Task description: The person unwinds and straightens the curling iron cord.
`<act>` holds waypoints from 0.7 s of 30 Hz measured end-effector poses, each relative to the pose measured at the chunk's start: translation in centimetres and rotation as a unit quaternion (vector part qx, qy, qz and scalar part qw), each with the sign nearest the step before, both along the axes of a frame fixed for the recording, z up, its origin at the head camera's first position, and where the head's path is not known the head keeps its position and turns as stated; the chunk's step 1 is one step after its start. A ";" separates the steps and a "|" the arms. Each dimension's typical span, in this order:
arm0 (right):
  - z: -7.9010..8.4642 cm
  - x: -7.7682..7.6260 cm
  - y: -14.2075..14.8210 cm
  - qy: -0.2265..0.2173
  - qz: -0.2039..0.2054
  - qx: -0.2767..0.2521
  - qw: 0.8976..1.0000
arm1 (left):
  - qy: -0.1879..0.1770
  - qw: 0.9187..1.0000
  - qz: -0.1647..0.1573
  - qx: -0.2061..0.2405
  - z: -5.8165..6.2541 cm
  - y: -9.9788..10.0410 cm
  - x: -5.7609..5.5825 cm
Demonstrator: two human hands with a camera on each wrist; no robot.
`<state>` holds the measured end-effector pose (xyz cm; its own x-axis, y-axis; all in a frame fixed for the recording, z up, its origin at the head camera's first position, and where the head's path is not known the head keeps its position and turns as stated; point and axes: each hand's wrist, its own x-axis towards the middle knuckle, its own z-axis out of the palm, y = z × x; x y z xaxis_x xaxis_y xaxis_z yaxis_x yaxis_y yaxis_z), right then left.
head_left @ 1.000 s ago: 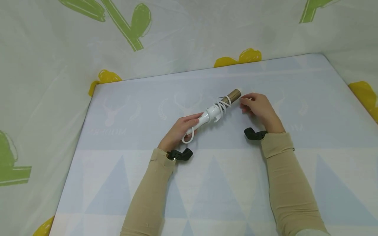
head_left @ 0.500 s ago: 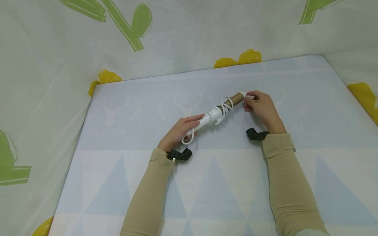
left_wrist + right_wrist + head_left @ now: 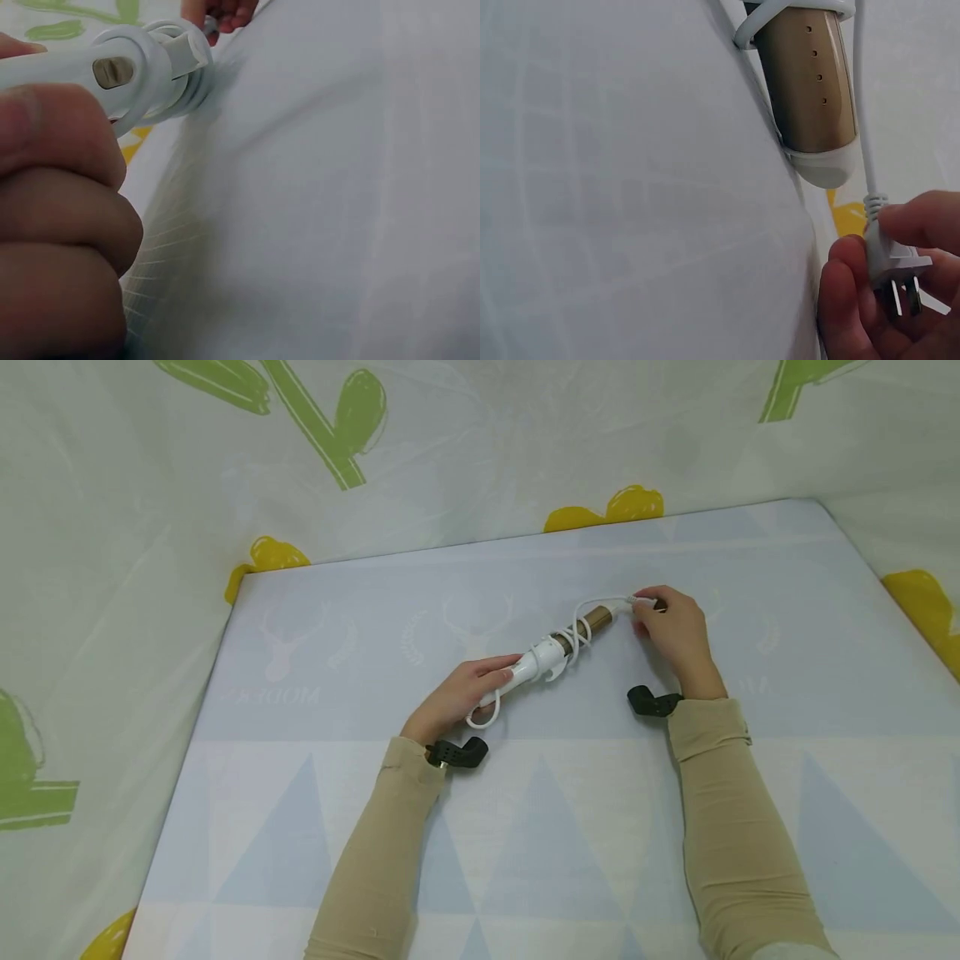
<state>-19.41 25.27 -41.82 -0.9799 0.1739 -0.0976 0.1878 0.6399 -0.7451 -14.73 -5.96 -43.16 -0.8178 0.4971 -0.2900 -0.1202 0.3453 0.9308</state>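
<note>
Left hand point(image 3: 459, 693) grips curler point(image 3: 547, 656), right hand point(image 3: 678, 628) — plug point(image 3: 883, 251)

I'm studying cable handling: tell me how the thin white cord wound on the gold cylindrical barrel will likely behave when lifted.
The thin white cord is probably floppy, since it loops round the gold cylindrical barrel. It may hold some curl, as a loop bows out beside the left hand.

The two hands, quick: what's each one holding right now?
Left hand: closed, holding the white handle.
Right hand: closed, pinching the two-pronged plug.
</note>
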 end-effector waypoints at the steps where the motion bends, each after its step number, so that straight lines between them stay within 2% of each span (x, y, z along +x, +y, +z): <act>1: 0.0 0.0 0.0 -0.002 0.002 0.002 1.000 | 0.001 1.000 0.001 -0.001 0.0 0.0 0.0; 5: 0.2 0.0 -0.1 -0.016 0.012 0.002 1.000 | -0.010 1.000 0.008 -0.009 0.3 0.1 0.2; 11: 0.4 0.1 -0.1 -0.034 0.023 0.004 0.999 | -0.048 0.996 0.048 -0.053 0.8 0.2 0.1; 15: 0.6 0.2 -0.2 -0.032 0.029 0.004 0.999 | -0.067 0.995 0.054 -0.056 1.2 0.2 0.1; 18: 0.6 0.3 -0.3 -0.031 0.031 0.002 0.999 | -0.055 0.995 0.044 -0.075 1.5 0.2 0.2; 21: 0.7 0.2 -0.4 -0.035 0.033 0.001 0.999 | -0.012 0.990 0.028 -0.136 1.7 0.4 0.2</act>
<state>-19.16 24.89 -41.16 -0.9801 0.1099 -0.1653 0.1965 0.6546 -0.7300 -14.48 -5.54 -41.44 -0.8328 0.3526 -0.4267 -0.1665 0.5755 0.8007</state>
